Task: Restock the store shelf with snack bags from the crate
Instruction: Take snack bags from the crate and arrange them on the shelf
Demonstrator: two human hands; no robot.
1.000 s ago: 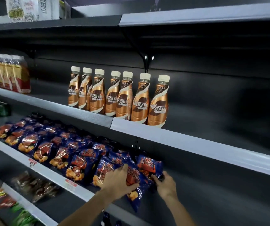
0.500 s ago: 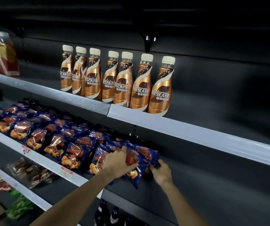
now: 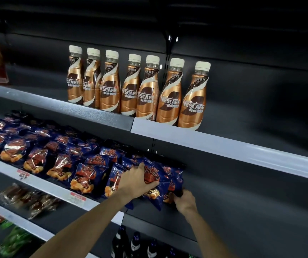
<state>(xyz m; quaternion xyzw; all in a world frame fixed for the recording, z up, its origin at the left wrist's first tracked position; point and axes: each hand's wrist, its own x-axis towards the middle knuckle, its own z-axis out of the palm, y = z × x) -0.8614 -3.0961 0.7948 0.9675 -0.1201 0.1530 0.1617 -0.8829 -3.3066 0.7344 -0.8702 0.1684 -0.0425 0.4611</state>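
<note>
I see both hands unmoved since before: left hand [image 3: 136, 183] still spread flat on the blue snack bag [image 3: 157, 185], right hand [image 3: 184, 201] still gripping its lower edge.

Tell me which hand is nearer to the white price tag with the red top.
Left. The left hand rests on blue snack bags just right of the tag; the right hand is farther right.
</note>
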